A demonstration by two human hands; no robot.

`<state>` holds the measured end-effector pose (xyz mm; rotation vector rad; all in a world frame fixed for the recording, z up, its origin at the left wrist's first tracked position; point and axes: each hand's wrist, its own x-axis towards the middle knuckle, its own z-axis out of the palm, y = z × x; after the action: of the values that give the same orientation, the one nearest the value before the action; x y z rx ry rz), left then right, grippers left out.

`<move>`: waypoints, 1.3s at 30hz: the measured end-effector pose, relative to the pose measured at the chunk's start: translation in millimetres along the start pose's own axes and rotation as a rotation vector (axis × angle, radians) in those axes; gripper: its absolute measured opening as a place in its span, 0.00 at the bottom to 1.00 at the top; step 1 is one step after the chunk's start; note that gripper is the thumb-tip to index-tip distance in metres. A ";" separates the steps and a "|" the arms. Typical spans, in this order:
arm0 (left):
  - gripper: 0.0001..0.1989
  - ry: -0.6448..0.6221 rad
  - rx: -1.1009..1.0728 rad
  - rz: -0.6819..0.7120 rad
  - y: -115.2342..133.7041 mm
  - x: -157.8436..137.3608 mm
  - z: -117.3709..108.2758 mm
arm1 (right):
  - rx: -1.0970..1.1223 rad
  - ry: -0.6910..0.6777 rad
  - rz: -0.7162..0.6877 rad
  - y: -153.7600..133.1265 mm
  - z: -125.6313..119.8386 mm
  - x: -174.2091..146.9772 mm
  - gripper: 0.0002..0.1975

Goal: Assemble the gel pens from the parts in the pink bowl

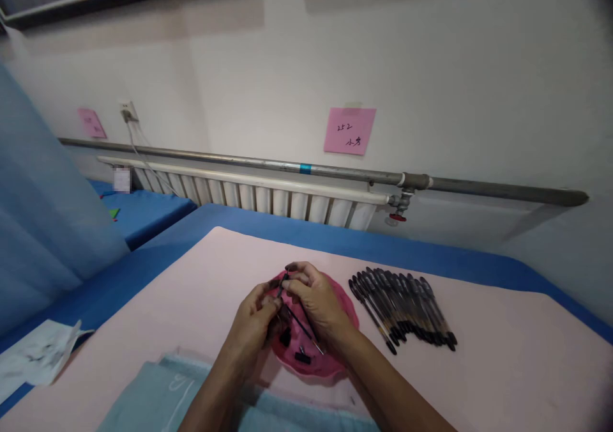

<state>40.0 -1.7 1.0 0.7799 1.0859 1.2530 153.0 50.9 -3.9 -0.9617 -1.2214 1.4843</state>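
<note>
Over a pink scalloped dish [352, 310], my left hand [258, 317] and my right hand [320, 294] meet, fingertips pinched. Between them is a small dark pen part [283, 284], gripped from both sides; the fingers cover much of it. A thin pen refill [304, 330] with a pale tip slants down below the right fingers; whether that hand holds it I cannot tell. Dark smudges mark the fingertips. Inside the dish lie a small black piece [302, 358] and another dark bit [286, 337] beside the left hand.
Several black pens [402, 307] lie in a row to the right on the pink mat [502, 355]. A light-blue cloth [158, 393] is in front, with a white plastic bag [41, 358] at left. Behind the blue table edge [383, 243] stand a radiator [272, 199] and pipe.
</note>
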 end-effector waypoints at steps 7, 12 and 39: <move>0.25 0.008 -0.008 0.032 -2.3 0.2 -1.1 | 0.025 -0.077 0.057 7.4 3.3 -4.2 0.12; 0.19 0.011 0.024 0.014 -0.9 1.0 -3.5 | -0.052 -0.086 0.026 -0.1 4.0 -7.5 0.12; 0.14 0.139 0.066 0.011 2.2 6.7 -18.0 | -1.443 -0.552 -0.224 4.6 -9.6 -30.5 0.12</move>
<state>22.1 3.5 -4.3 0.7576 1.2425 1.3013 168.5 23.3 -10.2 -1.2033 -2.8189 0.4849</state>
